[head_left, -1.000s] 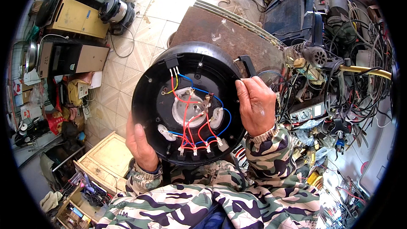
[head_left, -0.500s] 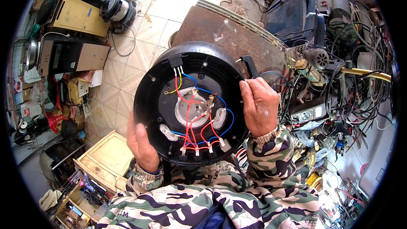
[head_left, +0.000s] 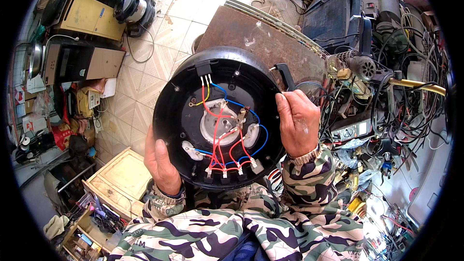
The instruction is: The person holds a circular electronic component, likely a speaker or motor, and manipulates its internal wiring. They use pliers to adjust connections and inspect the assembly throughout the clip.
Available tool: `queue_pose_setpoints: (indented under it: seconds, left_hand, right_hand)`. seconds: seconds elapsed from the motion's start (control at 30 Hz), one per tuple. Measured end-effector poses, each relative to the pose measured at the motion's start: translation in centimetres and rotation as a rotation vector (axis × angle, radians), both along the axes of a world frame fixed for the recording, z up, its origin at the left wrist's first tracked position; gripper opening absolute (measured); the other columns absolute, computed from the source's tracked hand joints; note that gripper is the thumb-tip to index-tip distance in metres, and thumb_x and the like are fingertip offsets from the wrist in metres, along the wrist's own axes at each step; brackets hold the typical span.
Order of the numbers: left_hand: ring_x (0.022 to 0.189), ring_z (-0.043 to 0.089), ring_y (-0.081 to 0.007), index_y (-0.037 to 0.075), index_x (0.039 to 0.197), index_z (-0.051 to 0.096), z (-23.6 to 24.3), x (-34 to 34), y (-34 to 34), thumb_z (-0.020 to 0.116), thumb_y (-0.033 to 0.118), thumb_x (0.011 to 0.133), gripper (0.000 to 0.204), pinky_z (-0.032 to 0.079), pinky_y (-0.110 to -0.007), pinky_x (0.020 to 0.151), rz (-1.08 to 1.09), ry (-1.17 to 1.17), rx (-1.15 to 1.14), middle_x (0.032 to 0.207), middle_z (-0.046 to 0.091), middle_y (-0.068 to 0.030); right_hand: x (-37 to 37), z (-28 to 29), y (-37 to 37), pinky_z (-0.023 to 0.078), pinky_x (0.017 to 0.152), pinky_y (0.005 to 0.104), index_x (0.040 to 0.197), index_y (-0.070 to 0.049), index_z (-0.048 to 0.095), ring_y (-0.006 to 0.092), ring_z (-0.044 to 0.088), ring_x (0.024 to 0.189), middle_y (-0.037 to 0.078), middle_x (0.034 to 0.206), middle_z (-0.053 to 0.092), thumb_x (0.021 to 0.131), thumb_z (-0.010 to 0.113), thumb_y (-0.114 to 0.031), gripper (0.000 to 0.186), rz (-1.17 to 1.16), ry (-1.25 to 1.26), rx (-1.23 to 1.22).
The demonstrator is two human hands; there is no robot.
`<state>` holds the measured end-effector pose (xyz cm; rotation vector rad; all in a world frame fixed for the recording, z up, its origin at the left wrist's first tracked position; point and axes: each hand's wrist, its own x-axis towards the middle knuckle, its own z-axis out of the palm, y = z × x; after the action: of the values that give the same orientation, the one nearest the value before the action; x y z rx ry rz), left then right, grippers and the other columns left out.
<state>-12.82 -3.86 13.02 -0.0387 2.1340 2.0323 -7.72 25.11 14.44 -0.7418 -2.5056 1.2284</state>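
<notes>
While the upturned pot hangs before the brown table, the left hand grips its rim, half open around it; the right hand curls at the opposite edge, and I can't tell whether it closes on anything. A loose hold could let the pot tip; a snag could pull the bare red wires off. Heaped cables and a meter crowd the right.

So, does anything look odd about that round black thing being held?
Yes: the round black appliance, between left hand and right hand, is open; its red wires and blue wires, normally covered, are exposed.
</notes>
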Motion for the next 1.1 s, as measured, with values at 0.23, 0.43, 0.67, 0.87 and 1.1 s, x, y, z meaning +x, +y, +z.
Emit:
queue_pose_setpoints:
  seconds: [0.23,0.43,0.67,0.87,1.1]
  left_hand:
    - [0.139,0.056,-0.0286,-0.01,0.158,0.043,0.3,-0.3,0.3,0.046,0.026,0.113,0.057,0.04,-0.04,0.12,-0.041,0.009,0.019,0.154,0.057,-0.0215]
    - [0.139,0.056,-0.0286,-0.01,0.158,0.042,0.4,-0.1,0.1,0.045,0.028,0.114,0.058,0.041,-0.04,0.12,-0.036,-0.005,0.008,0.153,0.057,-0.0215]
    - [0.139,0.056,-0.0297,-0.011,0.157,0.043,-0.1,0.0,-0.1,0.045,0.029,0.113,0.059,0.042,-0.04,0.119,-0.02,-0.033,0.065,0.153,0.057,-0.0224]
    - [0.138,0.057,-0.0297,-0.011,0.156,0.043,0.0,0.5,-0.2,0.046,0.03,0.113,0.06,0.042,-0.04,0.118,0.002,-0.021,0.044,0.152,0.057,-0.0221]
    - [0.138,0.057,-0.0279,-0.01,0.156,0.045,-0.1,0.5,-0.2,0.046,0.025,0.113,0.057,0.041,-0.039,0.119,0.015,0.013,0.007,0.151,0.058,-0.0212]
  right_hand:
    - [0.1,0.0,0.0,0.05,0.066,0.0428,0.1,0.004,0.072,0.0395,0.065,0.074,0.021,0.084,0.064,0.102,0.069,-0.009,0.014,-0.013,-0.003,-0.017]
    - [-0.1,0.3,-0.3,0.05,0.066,0.0423,0.1,0.004,0.072,0.0384,0.065,0.073,0.02,0.084,0.064,0.102,0.069,-0.009,0.013,-0.013,-0.012,0.006]
    - [-1.1,0.6,-0.1,0.05,0.066,0.0431,0.099,0.003,0.072,0.0398,0.064,0.073,0.02,0.083,0.064,0.102,0.07,-0.009,0.012,0.025,0.014,0.028]
    - [-1.2,0.4,-0.3,0.05,0.066,0.0439,0.099,0.002,0.072,0.0405,0.065,0.074,0.02,0.084,0.064,0.102,0.07,-0.008,0.011,0.033,0.015,0.02]
    - [-0.9,0.3,-0.3,0.05,0.066,0.0429,0.101,0.004,0.072,0.0401,0.065,0.073,0.02,0.084,0.063,0.103,0.068,-0.009,0.013,0.032,-0.015,0.001]
